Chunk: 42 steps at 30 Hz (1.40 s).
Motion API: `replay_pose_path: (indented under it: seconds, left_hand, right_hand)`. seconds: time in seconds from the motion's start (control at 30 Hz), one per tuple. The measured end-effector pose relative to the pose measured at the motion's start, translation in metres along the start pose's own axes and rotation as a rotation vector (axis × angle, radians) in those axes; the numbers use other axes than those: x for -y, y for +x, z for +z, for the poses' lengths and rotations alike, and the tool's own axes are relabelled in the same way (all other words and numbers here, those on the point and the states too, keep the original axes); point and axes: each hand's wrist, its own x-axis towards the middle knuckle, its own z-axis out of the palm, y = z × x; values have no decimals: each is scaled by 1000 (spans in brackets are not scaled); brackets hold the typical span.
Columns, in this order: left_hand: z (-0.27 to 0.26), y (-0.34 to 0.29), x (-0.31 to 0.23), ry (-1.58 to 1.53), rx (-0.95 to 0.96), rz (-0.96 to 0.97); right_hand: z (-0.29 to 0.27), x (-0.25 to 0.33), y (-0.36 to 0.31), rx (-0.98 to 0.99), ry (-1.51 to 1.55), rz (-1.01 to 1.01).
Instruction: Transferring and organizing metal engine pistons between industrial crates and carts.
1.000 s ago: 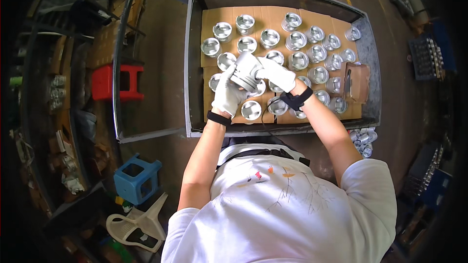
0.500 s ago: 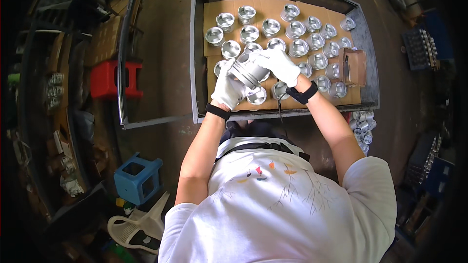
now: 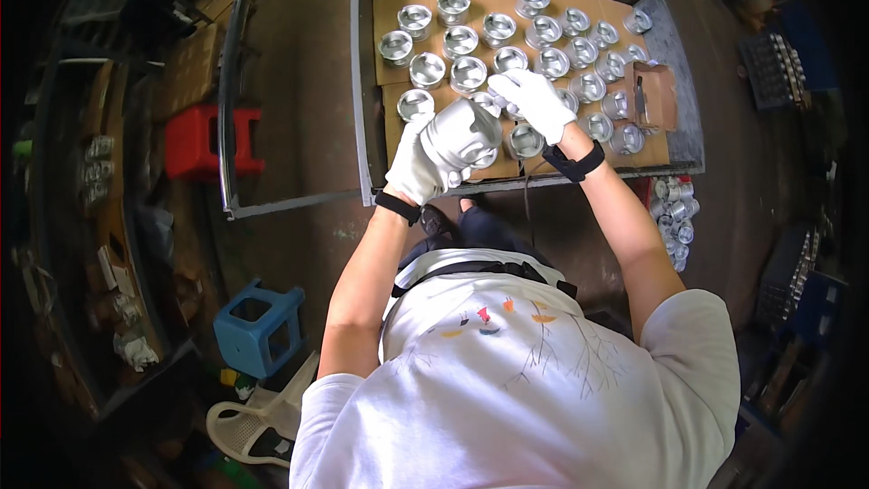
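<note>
A silver metal piston (image 3: 463,136) rests in my left hand (image 3: 415,163), whose gloved fingers are wrapped round its side. The piston is tilted and hangs over the near part of the tray. Just right of it, apart from the piston, hovers my right hand (image 3: 534,103) in a white glove. Its fingers are bent and pressed together; whether anything small is between them is hidden. Several more pistons stand below and beyond my hands, such as a piston (image 3: 468,74) close to the right fingertips.
The pistons stand on brown cardboard (image 3: 588,0) inside a grey-edged tray (image 3: 365,127). A small open cardboard box (image 3: 659,98) sits at the tray's right. A blue stool (image 3: 260,326) and a red stool (image 3: 190,143) are on the left. More pistons (image 3: 674,213) lie at the right.
My right hand has let go of the piston and moved off to the right. The piston has been turned in my left hand, so another side of it shows.
</note>
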Motion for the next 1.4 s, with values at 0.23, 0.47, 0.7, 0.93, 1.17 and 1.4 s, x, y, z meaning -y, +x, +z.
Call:
replay_pose_path:
  seconds: [0.23,0.47,0.7,0.93,1.17,1.4]
  left_hand:
    - [-24,22,11,41,-127,-34]
    - [-52,58,49,173,-28,-300]
    - [-134,93,-19,2161,-669,-267]
    - [-197,124,-7,2534,-460,-351]
    - [-224,131,-13,2500,-357,-269]
    - [-178,123,-37,2681,-358,-159]
  right_hand:
    - [11,-1,-31,12,-211,-216]
    - [30,-96,-31,189,-345,-19]
    - [89,-259,-4,416,1246,782]
    - [141,-336,32,635,1037,904]
    - [137,-279,50,613,1014,1102]
    - [111,-233,53,623,1039,1143]
